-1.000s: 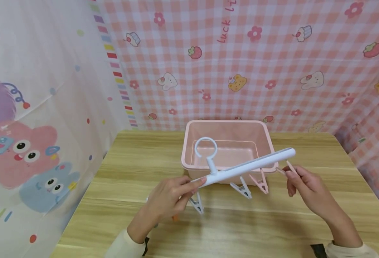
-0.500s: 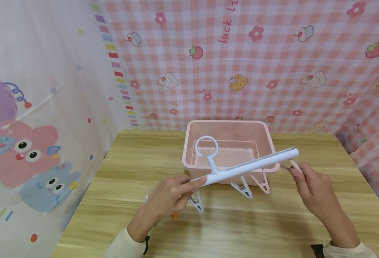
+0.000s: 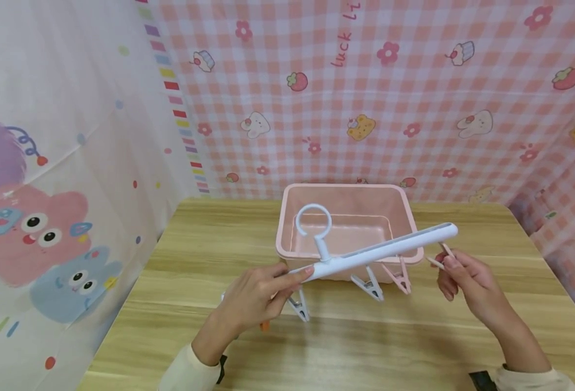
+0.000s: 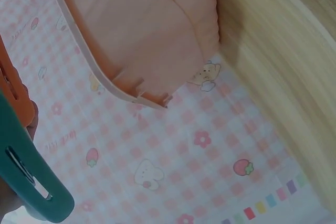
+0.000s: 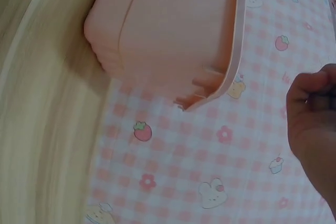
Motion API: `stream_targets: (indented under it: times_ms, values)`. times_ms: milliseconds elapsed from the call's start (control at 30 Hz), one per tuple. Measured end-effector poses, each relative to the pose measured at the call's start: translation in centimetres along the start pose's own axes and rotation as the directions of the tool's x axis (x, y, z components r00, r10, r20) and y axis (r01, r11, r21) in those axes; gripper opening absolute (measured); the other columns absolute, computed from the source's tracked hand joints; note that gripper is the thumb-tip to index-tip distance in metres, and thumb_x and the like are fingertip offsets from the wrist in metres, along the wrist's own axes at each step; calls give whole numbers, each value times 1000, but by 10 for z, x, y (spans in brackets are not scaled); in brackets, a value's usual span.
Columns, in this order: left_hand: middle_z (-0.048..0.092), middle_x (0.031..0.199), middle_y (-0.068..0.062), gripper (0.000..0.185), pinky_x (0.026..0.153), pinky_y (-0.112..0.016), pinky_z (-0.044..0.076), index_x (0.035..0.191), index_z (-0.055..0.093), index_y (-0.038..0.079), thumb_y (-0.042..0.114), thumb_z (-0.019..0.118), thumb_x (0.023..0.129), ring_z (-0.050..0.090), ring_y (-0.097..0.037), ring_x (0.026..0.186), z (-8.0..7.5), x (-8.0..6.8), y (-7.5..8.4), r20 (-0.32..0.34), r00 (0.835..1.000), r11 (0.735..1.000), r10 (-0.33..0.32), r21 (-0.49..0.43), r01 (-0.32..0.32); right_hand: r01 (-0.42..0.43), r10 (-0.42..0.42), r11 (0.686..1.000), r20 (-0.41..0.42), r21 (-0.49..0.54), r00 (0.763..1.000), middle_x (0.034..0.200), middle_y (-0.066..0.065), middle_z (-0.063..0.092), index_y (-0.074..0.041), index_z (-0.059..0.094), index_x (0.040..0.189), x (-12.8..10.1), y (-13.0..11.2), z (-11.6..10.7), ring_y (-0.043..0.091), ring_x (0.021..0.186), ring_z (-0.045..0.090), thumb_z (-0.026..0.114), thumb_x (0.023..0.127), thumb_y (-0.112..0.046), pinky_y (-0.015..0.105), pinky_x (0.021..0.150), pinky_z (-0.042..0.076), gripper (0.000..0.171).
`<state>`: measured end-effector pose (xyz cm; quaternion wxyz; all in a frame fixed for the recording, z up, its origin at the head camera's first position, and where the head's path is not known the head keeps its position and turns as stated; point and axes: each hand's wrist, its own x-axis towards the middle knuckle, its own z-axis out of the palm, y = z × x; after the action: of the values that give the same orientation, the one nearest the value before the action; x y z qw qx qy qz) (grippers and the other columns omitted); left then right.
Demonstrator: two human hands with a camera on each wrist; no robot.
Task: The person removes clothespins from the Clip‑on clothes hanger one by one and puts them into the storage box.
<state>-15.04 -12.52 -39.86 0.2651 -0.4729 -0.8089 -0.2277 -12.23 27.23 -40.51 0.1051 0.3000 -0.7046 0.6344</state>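
My left hand (image 3: 257, 297) grips the near end of a white bar hanger (image 3: 375, 252) with a ring hook (image 3: 313, 222), held tilted over the table. Several clips hang under the bar: a white one (image 3: 298, 307), another white one (image 3: 369, 286) and a pink one (image 3: 400, 278). An orange clip (image 4: 16, 93) and a teal one (image 4: 29, 177) show beside the left hand in the left wrist view. My right hand (image 3: 465, 279) pinches a pink clip (image 3: 440, 256) just below the bar's far right end. In the right wrist view the right hand's fingers (image 5: 314, 114) are curled.
A pink plastic basin (image 3: 348, 191) stands behind the hanger on the wooden table (image 3: 209, 250); its inside looks bare. Pink checked cloth walls (image 3: 365, 98) close the back and right; a cartoon curtain (image 3: 38, 179) closes the left.
The right hand with its pink clip rose toward the bar's end half a second ago, then dropped back slightly. The hanger's far end has lifted a little. The left hand barely moved.
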Motion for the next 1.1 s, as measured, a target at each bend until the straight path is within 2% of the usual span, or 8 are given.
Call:
stream_targets:
  times_ms: [133, 267, 467, 567, 733, 833, 1000, 1100]
  values:
    - [55, 70, 5, 48, 52, -7, 26, 127, 73, 16, 5, 78, 81, 34, 1, 55, 0, 0, -1, 10, 1000, 1000, -14, -8, 14, 4, -54, 941, -137, -339, 989, 64, -4, 47, -5, 62, 98, -1, 0, 5, 5, 54, 40, 40, 102, 10, 24, 50, 32, 27]
    - [56, 70, 5, 47, 52, -6, 27, 126, 73, 16, 5, 78, 81, 36, 1, 55, -1, 0, -1, 17, 1000, 999, -25, -26, 26, 31, -205, 725, -173, -688, 963, 63, -7, 45, 3, 63, 95, 0, 0, 6, -7, 54, 33, 52, 104, -5, 16, 47, 29, 17]
    - [55, 69, 5, 48, 52, -6, 25, 126, 73, 16, 3, 76, 80, 36, 1, 54, 0, 2, -1, 19, 1000, 999, -18, -27, 18, 73, -362, 438, -102, -896, 927, 58, -3, 41, 5, 57, 87, 2, 3, 2, 2, 52, 33, 36, 109, -45, 23, 44, 26, 58]
    - [55, 69, 5, 47, 52, -6, 25, 126, 74, 16, 3, 76, 80, 36, 0, 54, 1, 3, -2, 15, 1000, 1000, -5, -18, 5, 67, -352, 488, -126, -870, 927, 59, -4, 42, 4, 58, 86, 1, 4, 2, -1, 53, 33, 41, 109, -41, 22, 44, 26, 53]
    - [53, 68, 4, 47, 51, -7, 24, 126, 73, 17, 4, 77, 81, 33, 1, 54, 2, 2, -3, 2, 1000, 1000, 10, -11, -10, 16, -162, 815, -201, -579, 966, 59, -7, 44, -1, 63, 94, -3, 1, 5, -3, 51, 37, 51, 103, 1, 18, 44, 28, 15]
    - [52, 68, 4, 48, 51, -7, 23, 126, 73, 17, 4, 77, 80, 31, 1, 54, 2, 1, -3, -11, 1000, 1000, 17, -11, -17, -4, -46, 950, -153, -312, 987, 60, -3, 44, -6, 62, 102, -4, -3, 4, 7, 49, 40, 41, 101, 12, 24, 46, 29, 28]
    - [53, 69, 4, 48, 52, -7, 24, 126, 73, 17, 4, 77, 80, 31, 1, 55, 1, 2, -2, -13, 1000, 1000, 14, -11, -14, -6, 4, 997, 31, 75, 1000, 63, 7, 37, -8, 58, 112, -1, -4, -3, 20, 50, 33, 23, 104, 12, 31, 47, 30, 41]
    - [54, 71, 4, 49, 53, -8, 24, 127, 73, 18, 5, 77, 80, 32, 0, 56, -1, 3, -1, -7, 1000, 1000, 7, 2, -7, -8, 4, 994, 37, 108, 999, 63, 6, 34, -7, 58, 112, -1, -4, -4, 20, 51, 32, 22, 105, 11, 32, 46, 30, 41]
